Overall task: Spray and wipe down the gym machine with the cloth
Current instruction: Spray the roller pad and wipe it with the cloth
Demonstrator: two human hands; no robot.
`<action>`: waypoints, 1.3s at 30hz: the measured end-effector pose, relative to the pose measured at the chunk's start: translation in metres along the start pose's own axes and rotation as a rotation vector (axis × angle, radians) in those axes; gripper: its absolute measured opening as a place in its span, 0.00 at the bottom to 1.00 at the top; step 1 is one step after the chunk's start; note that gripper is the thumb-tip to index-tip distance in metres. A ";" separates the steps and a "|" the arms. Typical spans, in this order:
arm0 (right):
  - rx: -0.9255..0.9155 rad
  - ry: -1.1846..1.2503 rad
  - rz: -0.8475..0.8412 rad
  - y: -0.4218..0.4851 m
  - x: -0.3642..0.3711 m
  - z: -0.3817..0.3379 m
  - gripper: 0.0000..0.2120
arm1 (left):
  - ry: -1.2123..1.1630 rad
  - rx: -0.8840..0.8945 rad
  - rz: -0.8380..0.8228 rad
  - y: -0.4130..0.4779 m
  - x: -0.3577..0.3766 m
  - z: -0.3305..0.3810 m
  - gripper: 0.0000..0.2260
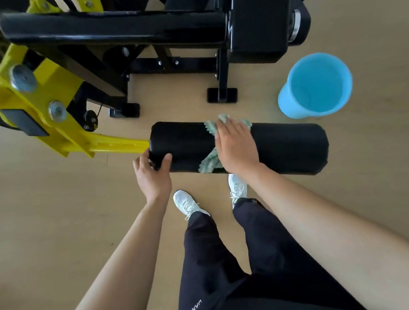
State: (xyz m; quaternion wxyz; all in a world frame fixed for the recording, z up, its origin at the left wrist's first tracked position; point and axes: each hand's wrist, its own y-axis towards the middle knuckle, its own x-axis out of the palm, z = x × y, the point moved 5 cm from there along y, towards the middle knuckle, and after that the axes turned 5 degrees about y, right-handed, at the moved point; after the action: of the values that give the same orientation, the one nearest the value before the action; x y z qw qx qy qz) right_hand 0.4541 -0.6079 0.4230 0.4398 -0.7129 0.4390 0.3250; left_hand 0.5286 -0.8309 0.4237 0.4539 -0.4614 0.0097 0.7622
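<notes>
L grip (152, 173) curled round left end of black roller pad (287, 144). R grip (236, 148) flat, fingers straight, pressing green cloth (209, 163) onto pad's middle. Blue bucket (316, 84) on floor (52, 225), far right.

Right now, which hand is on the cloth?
The right hand, pressing flat on the cloth over the middle of the pad. The left hand has no cloth; it grips the pad's end next to the yellow arm.

Most of the cloth (210, 161) is covered by the right hand (236, 148). The machine (115, 26) is cut off at the top and left edges.
</notes>
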 end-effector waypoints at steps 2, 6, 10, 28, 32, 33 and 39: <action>0.107 -0.003 0.044 -0.019 -0.015 0.048 0.25 | 0.006 -0.006 -0.003 -0.002 0.000 -0.001 0.26; 0.357 -0.032 0.173 -0.056 -0.045 0.139 0.28 | 0.009 -0.001 -0.007 -0.005 -0.002 -0.004 0.25; 0.505 -0.021 0.204 -0.058 -0.044 0.144 0.24 | -0.025 -0.008 -0.003 -0.009 0.004 -0.015 0.24; -0.077 -0.051 -0.066 0.023 0.017 -0.059 0.23 | 0.024 -0.066 -0.240 0.000 -0.006 -0.045 0.21; 0.164 -0.032 0.060 -0.001 -0.014 0.040 0.27 | 0.034 -0.023 -0.129 0.008 -0.011 -0.022 0.27; 0.220 -0.037 0.079 -0.009 -0.023 0.068 0.29 | 0.027 -0.006 -0.120 0.011 -0.010 -0.015 0.29; 0.423 -0.091 0.137 -0.025 -0.042 0.144 0.27 | 0.096 0.041 -0.101 0.026 -0.002 0.016 0.32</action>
State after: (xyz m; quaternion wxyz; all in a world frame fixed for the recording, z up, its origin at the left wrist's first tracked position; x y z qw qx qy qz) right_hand 0.4489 -0.4569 0.4097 0.5758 -0.5578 0.5246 0.2866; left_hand 0.4992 -0.8409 0.4241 0.5003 -0.4879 0.0238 0.7148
